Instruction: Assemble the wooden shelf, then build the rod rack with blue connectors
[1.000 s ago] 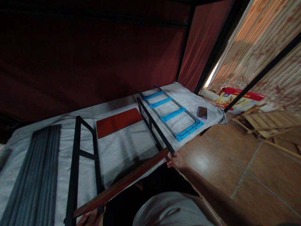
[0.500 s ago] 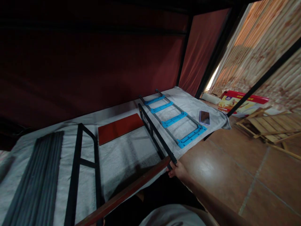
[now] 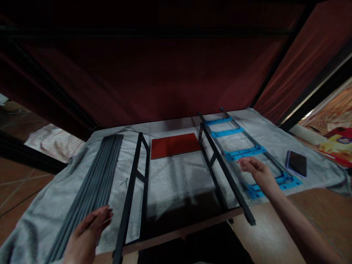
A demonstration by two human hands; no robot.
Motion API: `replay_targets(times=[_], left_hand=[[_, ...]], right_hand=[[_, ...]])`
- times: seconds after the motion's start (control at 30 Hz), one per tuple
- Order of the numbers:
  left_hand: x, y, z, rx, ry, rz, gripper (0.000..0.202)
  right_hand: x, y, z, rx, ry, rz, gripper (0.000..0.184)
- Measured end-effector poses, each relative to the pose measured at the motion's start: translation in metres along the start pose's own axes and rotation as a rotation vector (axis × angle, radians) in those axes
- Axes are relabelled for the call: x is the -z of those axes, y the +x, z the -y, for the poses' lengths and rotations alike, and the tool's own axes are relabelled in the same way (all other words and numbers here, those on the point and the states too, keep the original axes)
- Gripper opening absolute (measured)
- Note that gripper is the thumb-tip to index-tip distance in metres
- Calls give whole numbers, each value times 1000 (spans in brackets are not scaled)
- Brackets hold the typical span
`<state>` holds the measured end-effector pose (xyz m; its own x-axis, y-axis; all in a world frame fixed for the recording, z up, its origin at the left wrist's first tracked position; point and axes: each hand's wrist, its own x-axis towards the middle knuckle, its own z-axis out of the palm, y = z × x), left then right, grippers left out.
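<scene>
A black metal frame stands in front of me, with two side pieces, the left side [image 3: 133, 183] and the right side [image 3: 224, 167]. A reddish-brown board [image 3: 189, 228] joins them along the near edge. My left hand [image 3: 89, 231] hovers above a row of grey tubes [image 3: 95, 179], its fingers loosely bent and nothing visible in them. My right hand [image 3: 258, 174] is raised over a grey-and-blue ladder-like frame [image 3: 243, 152], fingers slightly curled and blurred, apart from the black frame. A second reddish-brown board [image 3: 176, 145] lies between the far ends of the side pieces.
A grey cloth [image 3: 170, 183] covers the surface. Small screws [image 3: 125, 182] lie right of the tubes. At the right lies a phone [image 3: 297, 163], with a red-and-yellow box [image 3: 338, 145] beyond. Dark posts and a dark red curtain [image 3: 170, 80] stand behind.
My right hand has let go of the black frame's near right corner and moved up and right. My left hand has come into view. The view has turned left.
</scene>
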<state>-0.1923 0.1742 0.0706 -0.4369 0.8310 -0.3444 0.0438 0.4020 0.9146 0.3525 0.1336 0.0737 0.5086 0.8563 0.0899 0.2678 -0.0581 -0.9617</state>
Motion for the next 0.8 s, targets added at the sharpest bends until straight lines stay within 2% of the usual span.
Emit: replay_targets(times=[0.1, 0.2, 0.27, 0.33, 0.37, 0.43, 0.5, 0.63, 0.8], left_hand=[[-34, 30, -35, -70, -95, 77, 38], [-77, 55, -60, -176, -130, 189, 45], [-102, 68, -69, -170, -132, 245, 52], [-120, 77, -74, -132, -134, 290, 56], [-126, 79, -76, -121, -140, 313, 57], [-133, 82, -77, -118, -163, 369, 56], [-134, 83, -77, -125, -207, 433, 56], [-129, 87, -69, -110, -320, 464, 55], [-134, 119, -32, -26, -304, 398, 54]], right_hand=[[-35, 55, 52, 217, -45, 29, 35], [-95, 101, 89, 401, -252, 241, 28], [-144, 124, 97, 458, -405, 416, 25], [-193, 142, 93, 450, -548, 607, 27], [-216, 149, 88, 436, -630, 654, 28], [-254, 163, 73, 369, -807, 676, 30], [-283, 178, 57, 320, -892, 666, 32], [-315, 206, 29, 244, -994, 633, 37], [-326, 227, 12, 146, -1082, 655, 38]])
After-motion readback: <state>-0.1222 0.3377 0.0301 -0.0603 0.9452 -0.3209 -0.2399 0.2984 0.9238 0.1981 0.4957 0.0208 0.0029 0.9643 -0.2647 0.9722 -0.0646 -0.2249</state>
